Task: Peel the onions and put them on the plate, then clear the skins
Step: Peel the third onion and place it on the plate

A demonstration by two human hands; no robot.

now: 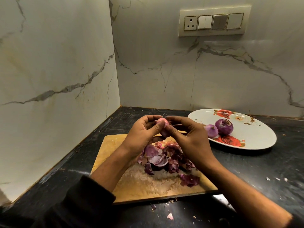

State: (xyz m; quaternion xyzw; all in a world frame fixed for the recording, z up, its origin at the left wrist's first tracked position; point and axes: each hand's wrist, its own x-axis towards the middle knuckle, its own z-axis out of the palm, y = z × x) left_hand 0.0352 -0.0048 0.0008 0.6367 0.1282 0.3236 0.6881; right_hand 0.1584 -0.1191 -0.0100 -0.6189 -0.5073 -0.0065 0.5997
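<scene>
A small pinkish onion (161, 123) is held up above the wooden cutting board (131, 183). My left hand (141, 134) grips it from the left, thumb across its front. My right hand (189, 137) pinches it from the right with curled fingers. Under the hands a pile of purple onion skins (166, 158) lies on the board. Two peeled purple onions, one large (224, 126) and one smaller (211, 130), sit on the white rose-patterned plate (256, 134) at the right.
The board lies on a dark stone counter (263, 170) in a corner of marble walls. A few skin scraps (169, 216) are scattered on the counter in front of the board. A switch panel (213, 20) is on the back wall.
</scene>
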